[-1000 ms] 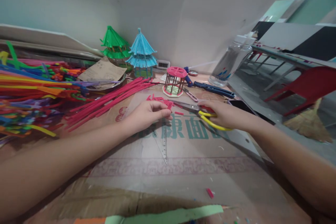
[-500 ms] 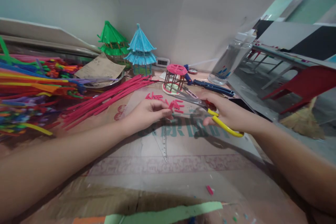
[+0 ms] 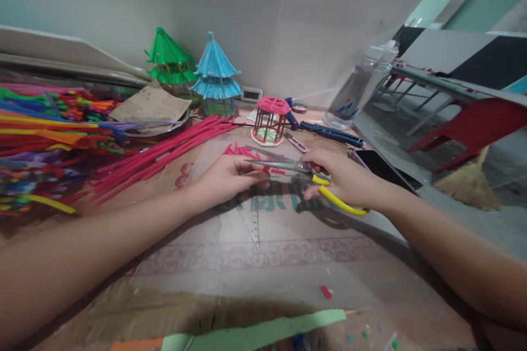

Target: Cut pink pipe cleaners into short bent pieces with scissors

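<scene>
My left hand (image 3: 224, 180) pinches a short red-pink pipe cleaner piece (image 3: 266, 168) between thumb and fingers. In my right hand (image 3: 349, 175) are scissors (image 3: 292, 164) with yellow handles, their blades parted and pointing left. The blades lie across the tip of the held piece; whether they touch it I cannot tell. Just behind my left fingers lie several short cut pipe cleaner pieces (image 3: 236, 149). A small pavilion frame (image 3: 269, 120) with a pink ring top and brown posts stands beyond. Below my left hand rests a clear set square (image 3: 255, 225).
Long pink pipe cleaners (image 3: 164, 156) and a multicoloured pile (image 3: 49, 131) lie left. Green (image 3: 167, 55) and blue (image 3: 214, 68) pagoda models stand against the wall. At right are a clear bottle (image 3: 354, 88), dark blue pliers-like tool (image 3: 329, 132) and phone (image 3: 381, 167).
My right hand has brought the scissors left and slightly down, so the blades now reach the piece at my left fingertips. The view has shifted slightly.
</scene>
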A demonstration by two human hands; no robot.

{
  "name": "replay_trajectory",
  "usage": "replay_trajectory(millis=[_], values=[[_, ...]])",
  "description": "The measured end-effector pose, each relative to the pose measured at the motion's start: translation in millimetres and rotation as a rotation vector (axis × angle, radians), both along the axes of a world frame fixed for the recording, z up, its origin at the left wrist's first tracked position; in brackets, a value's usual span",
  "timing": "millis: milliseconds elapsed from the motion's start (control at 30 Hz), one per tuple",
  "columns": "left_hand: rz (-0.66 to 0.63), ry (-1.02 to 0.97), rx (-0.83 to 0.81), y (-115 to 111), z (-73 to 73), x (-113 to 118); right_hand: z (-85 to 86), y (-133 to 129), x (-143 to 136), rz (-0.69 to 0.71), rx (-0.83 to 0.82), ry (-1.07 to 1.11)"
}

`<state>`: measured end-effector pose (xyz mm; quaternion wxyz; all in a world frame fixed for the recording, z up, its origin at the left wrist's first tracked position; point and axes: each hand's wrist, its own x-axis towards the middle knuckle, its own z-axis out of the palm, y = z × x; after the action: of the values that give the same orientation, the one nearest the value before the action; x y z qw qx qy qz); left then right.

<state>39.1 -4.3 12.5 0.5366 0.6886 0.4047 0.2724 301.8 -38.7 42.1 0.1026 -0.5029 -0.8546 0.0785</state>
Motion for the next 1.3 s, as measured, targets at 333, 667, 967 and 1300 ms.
replay_trajectory(millis=[333, 667, 967, 1300], values=[[-0.056, 0.022, 0.105, 1.2, 2.6, -2.3, 1.7, -1.2, -1.5, 0.02, 0.026, -0.02], [-0.034, 0.027, 0.098, -0.2, -0.5, -1.0, 0.9, -1.3, -3.3, 0.021, -0.008, 0.005], [-0.042, 0.008, 0.105, -0.3, -0.3, -0.7, 0.8, -1.6, -3.6, 0.016, 0.01, -0.022], [-0.037, 0.02, 0.109, 0.8, -1.6, -0.8, 2.8, -3.1, -4.2, 0.02, 0.02, -0.001]])
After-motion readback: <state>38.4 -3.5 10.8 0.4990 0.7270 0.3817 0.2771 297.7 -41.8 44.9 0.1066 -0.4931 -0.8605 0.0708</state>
